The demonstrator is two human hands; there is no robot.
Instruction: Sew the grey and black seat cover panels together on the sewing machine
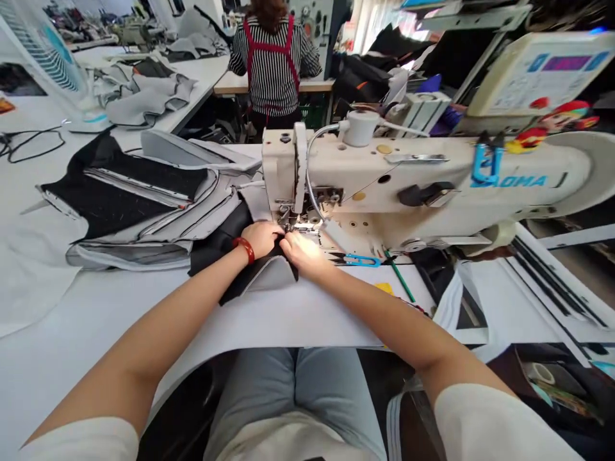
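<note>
Both my hands are at the needle area of a cream industrial sewing machine [346,173], on a piece of black fabric with a grey underside [276,275]. My left hand [261,238], with a red bangle at the wrist, is closed on the fabric just left of the presser foot. Close beside it, my right hand [302,251] has its fingers bent and pinching the fabric edge under the machine's lamp. The fingertips nearly meet. The needle itself is too small to make out. Part of the fabric lies under the hands, hidden.
Stacked black and grey sewn panels [139,198] lie left of the machine. Blue thread snips [358,260] and a green stick [401,278] rest right of my right hand. A control panel [548,73] stands above the machine. A fan [57,64] and a person [273,64] are farther back.
</note>
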